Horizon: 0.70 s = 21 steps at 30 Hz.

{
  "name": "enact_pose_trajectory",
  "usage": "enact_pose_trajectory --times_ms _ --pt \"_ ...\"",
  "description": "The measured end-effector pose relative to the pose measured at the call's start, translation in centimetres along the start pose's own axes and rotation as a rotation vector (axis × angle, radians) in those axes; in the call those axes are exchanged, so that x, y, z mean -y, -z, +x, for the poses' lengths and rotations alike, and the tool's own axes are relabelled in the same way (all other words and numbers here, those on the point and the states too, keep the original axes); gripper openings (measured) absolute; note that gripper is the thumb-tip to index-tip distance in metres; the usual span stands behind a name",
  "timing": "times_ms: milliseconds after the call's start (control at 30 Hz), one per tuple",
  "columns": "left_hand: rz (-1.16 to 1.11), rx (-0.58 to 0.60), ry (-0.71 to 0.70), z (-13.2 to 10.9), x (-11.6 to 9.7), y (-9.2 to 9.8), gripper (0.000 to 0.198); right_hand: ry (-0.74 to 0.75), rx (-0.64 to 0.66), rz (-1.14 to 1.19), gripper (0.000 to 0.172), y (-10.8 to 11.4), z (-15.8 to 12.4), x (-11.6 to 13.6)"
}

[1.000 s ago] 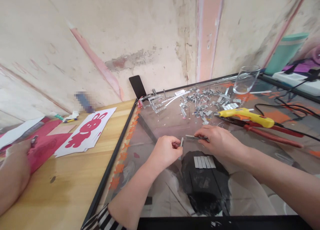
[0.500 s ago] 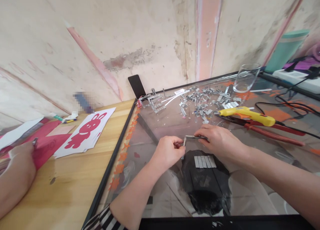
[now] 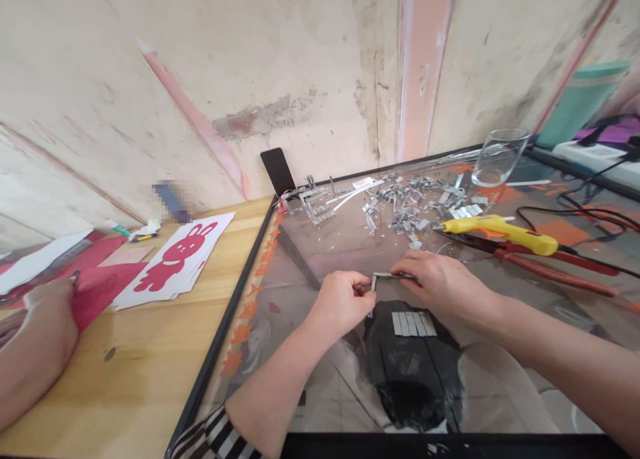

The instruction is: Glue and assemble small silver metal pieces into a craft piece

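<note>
My left hand [image 3: 345,299] is closed, its thumb and fingers pinching the lower arm of a thin grey strip [image 3: 383,274] that forms a right-angled corner. On the far side of that corner, the fingers of my right hand [image 3: 433,276] are closed on the other arm. Whether this is one bent strip or two pieces meeting, I cannot tell. Just below the hands, several flat silver strips [image 3: 413,324] lie side by side in a row. They rest on the glossy tabletop over a dark patch [image 3: 405,372], perhaps a reflection.
Silver scraps [image 3: 400,202] litter the back of the table. A yellow glue gun [image 3: 505,232], red-handled pliers [image 3: 530,269] and a drinking glass [image 3: 500,158] are at the right. A phone [image 3: 278,171] leans on the wall. Leftward, another person's arm [image 3: 40,339] rests near rabbit-print paper [image 3: 177,259].
The view has shifted slightly, so everything appears a little further right. Both hands keep their hold on the grey strip, with no clear movement of their own.
</note>
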<state>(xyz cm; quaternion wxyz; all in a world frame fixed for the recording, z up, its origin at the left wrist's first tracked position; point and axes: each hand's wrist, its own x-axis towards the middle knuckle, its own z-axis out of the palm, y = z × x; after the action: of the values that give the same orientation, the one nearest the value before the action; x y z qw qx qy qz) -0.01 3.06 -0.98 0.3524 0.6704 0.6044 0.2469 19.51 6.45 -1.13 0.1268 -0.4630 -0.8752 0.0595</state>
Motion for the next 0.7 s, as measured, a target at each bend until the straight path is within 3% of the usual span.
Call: enact_pose_trajectory --times_ms 333,700 --pt "0.011 -0.006 0.008 -0.08 -0.2 -0.01 0.019 0.05 -0.044 -0.045 0.021 -0.09 -0.11 -0.19" --pt "-0.003 -0.011 0.027 0.05 -0.26 -0.21 0.019 0.277 -0.084 0.065 0.032 -0.26 0.35 -0.49"
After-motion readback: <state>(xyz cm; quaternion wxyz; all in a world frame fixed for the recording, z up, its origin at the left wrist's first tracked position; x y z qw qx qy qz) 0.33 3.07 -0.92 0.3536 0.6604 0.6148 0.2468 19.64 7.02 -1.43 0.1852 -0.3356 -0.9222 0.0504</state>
